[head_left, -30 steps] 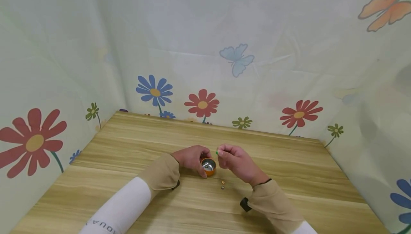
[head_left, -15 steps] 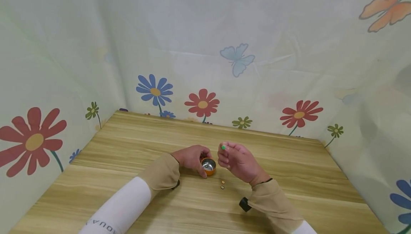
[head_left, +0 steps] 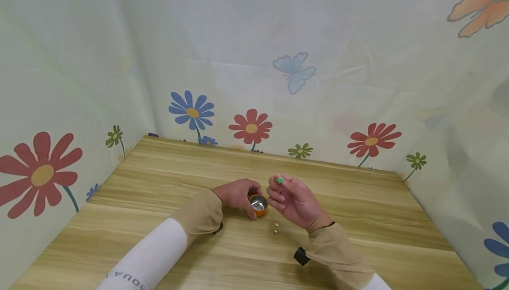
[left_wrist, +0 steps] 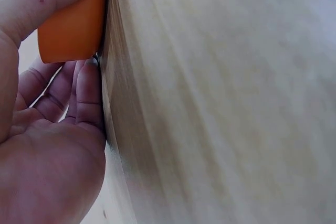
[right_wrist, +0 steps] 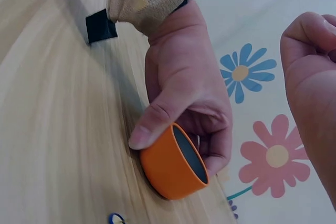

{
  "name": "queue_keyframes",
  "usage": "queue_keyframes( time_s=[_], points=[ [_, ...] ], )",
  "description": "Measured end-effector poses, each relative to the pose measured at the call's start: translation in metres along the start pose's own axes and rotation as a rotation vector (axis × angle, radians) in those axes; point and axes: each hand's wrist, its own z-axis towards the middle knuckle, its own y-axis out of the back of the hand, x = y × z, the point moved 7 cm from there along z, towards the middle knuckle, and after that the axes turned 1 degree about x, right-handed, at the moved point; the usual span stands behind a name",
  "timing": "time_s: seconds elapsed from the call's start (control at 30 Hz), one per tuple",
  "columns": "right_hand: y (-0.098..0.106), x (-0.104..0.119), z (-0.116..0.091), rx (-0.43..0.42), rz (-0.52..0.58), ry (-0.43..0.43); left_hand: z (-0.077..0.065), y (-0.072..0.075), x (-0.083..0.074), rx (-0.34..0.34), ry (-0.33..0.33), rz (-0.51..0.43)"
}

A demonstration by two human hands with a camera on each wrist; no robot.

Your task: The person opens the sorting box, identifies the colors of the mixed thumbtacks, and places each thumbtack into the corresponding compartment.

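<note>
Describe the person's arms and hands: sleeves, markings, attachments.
Left hand and right hand are bare. The left sleeve is white with dark lettering; the right sleeve, also white, barely shows. Both wrists wear loose tan cuffs with black edging. A blocky black piece juts from the right cuff. No cables visible.

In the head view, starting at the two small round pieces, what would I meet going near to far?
Dark-rimmed round piece → golden round piece → orange cup in the left hand → flower-printed backdrop.
</note>
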Motion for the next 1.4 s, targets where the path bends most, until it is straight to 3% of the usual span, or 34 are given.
queue_keyframes(
  time_s=[0.33,0.9,1.4],
  points=[
    [-0.008,-0.006,0.002,0.058,0.119,0.008,0.000,0.000,0.000,0.010,-0.003,-0.024],
    [-0.024,-0.007,0.003,0.172,0.156,0.011,0.001,0.001,0.003,0.007,0.001,0.009],
    [-0.020,-0.010,0.002,0.165,0.179,0.011,0.003,0.000,0.006,0.001,0.004,-0.007]
  ],
)
